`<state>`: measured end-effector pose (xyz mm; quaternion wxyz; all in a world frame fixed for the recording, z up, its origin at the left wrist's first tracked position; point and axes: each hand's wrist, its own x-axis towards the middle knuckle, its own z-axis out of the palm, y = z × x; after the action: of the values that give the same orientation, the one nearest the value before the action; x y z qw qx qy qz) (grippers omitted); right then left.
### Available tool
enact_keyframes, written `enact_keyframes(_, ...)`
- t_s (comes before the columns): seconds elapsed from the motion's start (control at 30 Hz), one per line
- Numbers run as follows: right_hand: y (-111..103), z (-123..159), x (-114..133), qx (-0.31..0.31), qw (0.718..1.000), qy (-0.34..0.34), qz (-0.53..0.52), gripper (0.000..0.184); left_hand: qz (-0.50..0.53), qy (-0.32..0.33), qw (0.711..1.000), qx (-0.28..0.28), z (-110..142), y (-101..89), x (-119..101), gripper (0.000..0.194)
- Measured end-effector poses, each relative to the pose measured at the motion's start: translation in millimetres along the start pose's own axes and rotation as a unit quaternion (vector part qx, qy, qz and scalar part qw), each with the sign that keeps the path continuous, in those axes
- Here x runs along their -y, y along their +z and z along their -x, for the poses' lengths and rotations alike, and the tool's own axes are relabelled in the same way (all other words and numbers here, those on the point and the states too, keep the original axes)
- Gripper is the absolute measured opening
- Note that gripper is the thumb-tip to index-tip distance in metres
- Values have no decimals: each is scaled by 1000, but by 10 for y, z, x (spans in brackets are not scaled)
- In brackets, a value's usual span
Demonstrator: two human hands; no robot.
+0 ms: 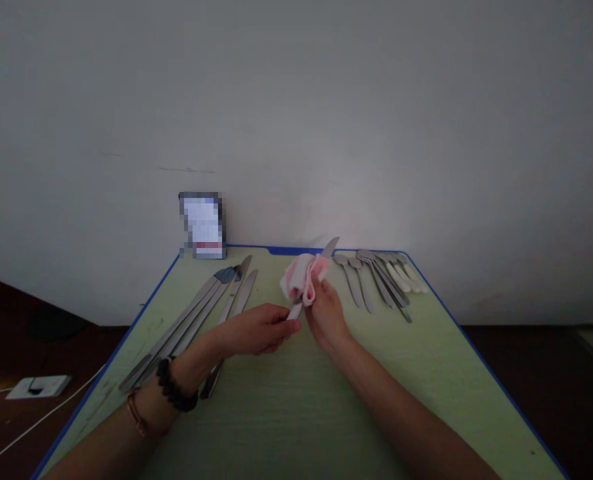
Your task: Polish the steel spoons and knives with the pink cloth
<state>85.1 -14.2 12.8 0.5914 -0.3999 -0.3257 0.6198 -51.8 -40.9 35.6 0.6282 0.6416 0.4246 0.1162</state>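
My left hand point(259, 329) is closed on the handle end of a table knife point(329, 247) whose blade tip points toward the wall. My right hand point(325, 311) grips a pink and white cloth point(301, 278) wrapped around the middle of that knife's blade. Both hands are just above the middle of the green table point(286, 413). A dark bead bracelet and a thin bangle are on my left wrist.
Several knives point(196, 317) lie in a slanted row at the left of the table. Several spoons point(376, 277), some with white handles, lie at the back right. A blurred card point(202, 225) leans on the wall. A power strip point(39, 385) and cable lie on the floor at left.
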Motion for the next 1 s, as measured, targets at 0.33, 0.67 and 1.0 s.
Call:
enact_keyframes(0.33, -88, -96, -6, -31, 999, -6, 8, 31, -269, 50, 962, 21, 53, 8, -102, 33)
enact_keyframes(0.67, -379, -475, 372, -110, 991, -68, -37, 25, -177, 25, 980, 91, 177, -33, -187, 36)
enact_keyframes(1.0, -52, -20, -31, 7, 997, 2, 79, 39, -188, -1, 982, 25, 183, -57, -174, 34)
